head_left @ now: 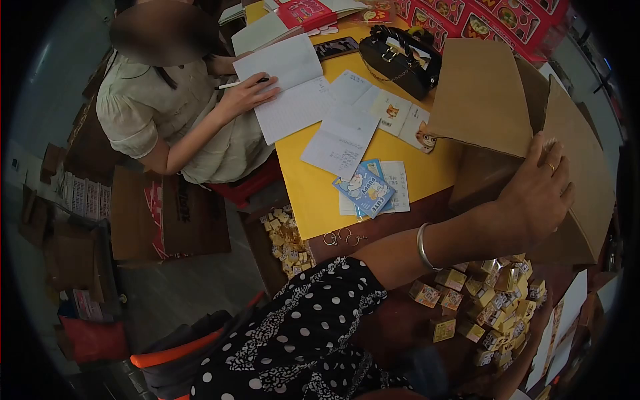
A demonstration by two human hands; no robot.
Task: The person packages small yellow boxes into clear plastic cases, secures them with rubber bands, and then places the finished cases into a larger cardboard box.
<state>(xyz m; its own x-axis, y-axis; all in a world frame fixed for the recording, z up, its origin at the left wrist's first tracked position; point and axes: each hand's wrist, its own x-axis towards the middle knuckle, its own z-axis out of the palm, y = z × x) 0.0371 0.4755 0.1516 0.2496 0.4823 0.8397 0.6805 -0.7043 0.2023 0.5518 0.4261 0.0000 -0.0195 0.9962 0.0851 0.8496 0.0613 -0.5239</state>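
My left hand, with a ring and a silver bangle, reaches across to a large open cardboard box. Its fingers curl over the box's edge by a raised flap. Something clear shows by the fingertips, too small to make out. Below the forearm lies a heap of small gold-and-clear packaged boxes on the dark red tabletop. My right forearm runs along the heap's right side at the bottom; the fingers of that hand do not show clearly.
Across the yellow table part, a person writes in an open notebook. Papers, a blue puppy booklet, several metal rings, a phone and a black handbag lie there. A carton stands on the floor.
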